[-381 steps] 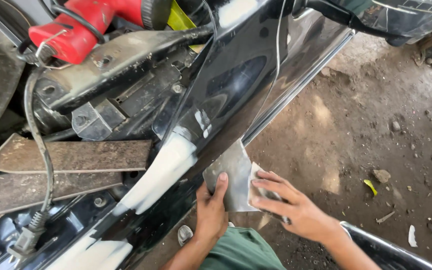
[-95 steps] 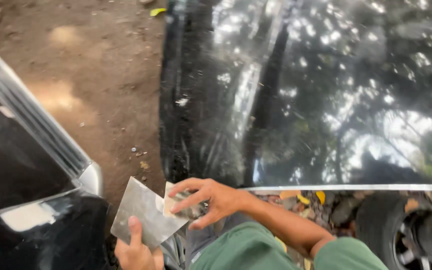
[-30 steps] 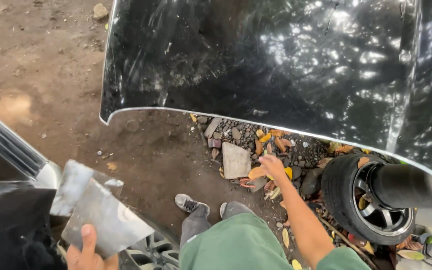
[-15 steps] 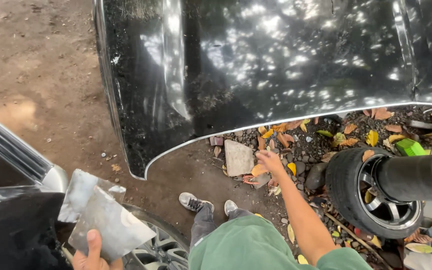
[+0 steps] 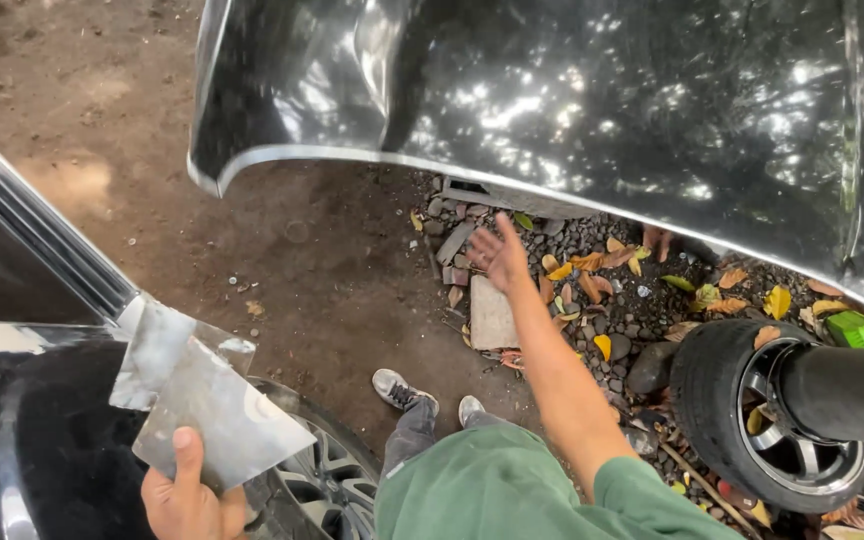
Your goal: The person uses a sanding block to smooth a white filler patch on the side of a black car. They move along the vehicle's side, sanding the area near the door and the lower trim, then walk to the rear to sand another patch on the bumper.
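Two hands, one sheet, one raised black panel

Nearest, at the lower left: left hand (image 5: 187, 495), closed on the bottom edge of a grey abrasive sheet (image 5: 214, 405), thumb pressed flat on its face. The sheet is creased, pale and smeared, and stands tilted up over the glossy black car body (image 5: 42, 440), beside a chrome trim strip (image 5: 37, 240). Just right of it, part of an alloy wheel (image 5: 317, 480) shows under the body.

Centre, low: green shirt (image 5: 512, 495) of the person, grey trouser legs, and two grey shoes (image 5: 404, 388) planted on bare dirt ground (image 5: 292, 260).

Middle distance: right hand (image 5: 500, 255), arm stretched forward, fingers spread apart and holding nothing, hovering over a flat stone block (image 5: 492, 315) and near the lower edge of the panel; contact cannot be told.

Right: a loose tyre on its rim (image 5: 767, 420), lying among gravel and yellow fallen leaves (image 5: 592, 265), with a green object (image 5: 857, 328) beyond it.

Farthest, across the top: large black body panel (image 5: 592, 100), lifted, its shiny surface reflecting trees, its pale edge curving above the ground.
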